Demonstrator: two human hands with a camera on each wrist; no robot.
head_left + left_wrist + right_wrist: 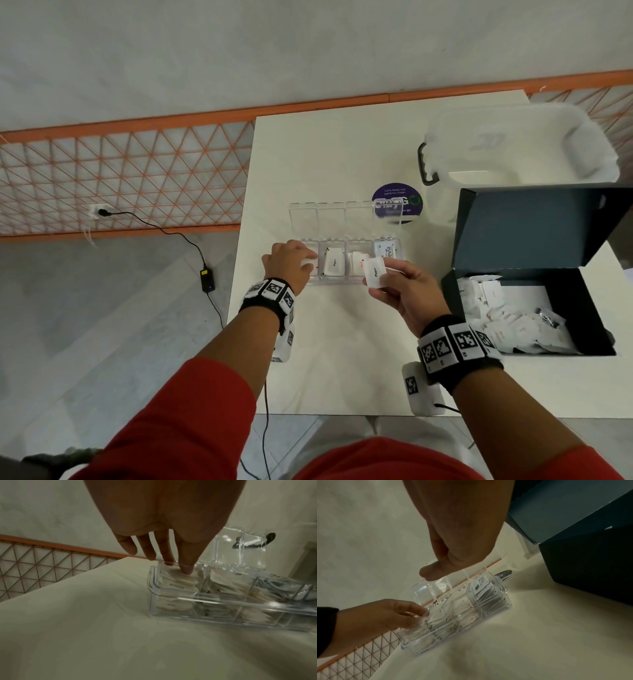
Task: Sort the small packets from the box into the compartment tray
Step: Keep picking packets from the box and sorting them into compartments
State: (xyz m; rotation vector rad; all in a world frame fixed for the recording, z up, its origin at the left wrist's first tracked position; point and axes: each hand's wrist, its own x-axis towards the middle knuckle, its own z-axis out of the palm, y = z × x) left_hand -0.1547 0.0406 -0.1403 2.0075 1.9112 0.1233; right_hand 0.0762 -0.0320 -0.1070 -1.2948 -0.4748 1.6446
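Observation:
A clear compartment tray stands mid-table with its lids tipped open at the back, white packets in its compartments. My left hand reaches into the leftmost compartment, and a straight fingertip presses on the packets there. Just in front of the tray's right half, my right hand pinches a white packet printed "Pepper". This packet is hidden in the right wrist view. The dark box, lid raised, holds several loose packets at the right.
A clear plastic tub with a dark handle sits at the back right, and a purple round sticker lies behind the tray. The table's left edge is close to my left hand. A power adapter lies on the floor.

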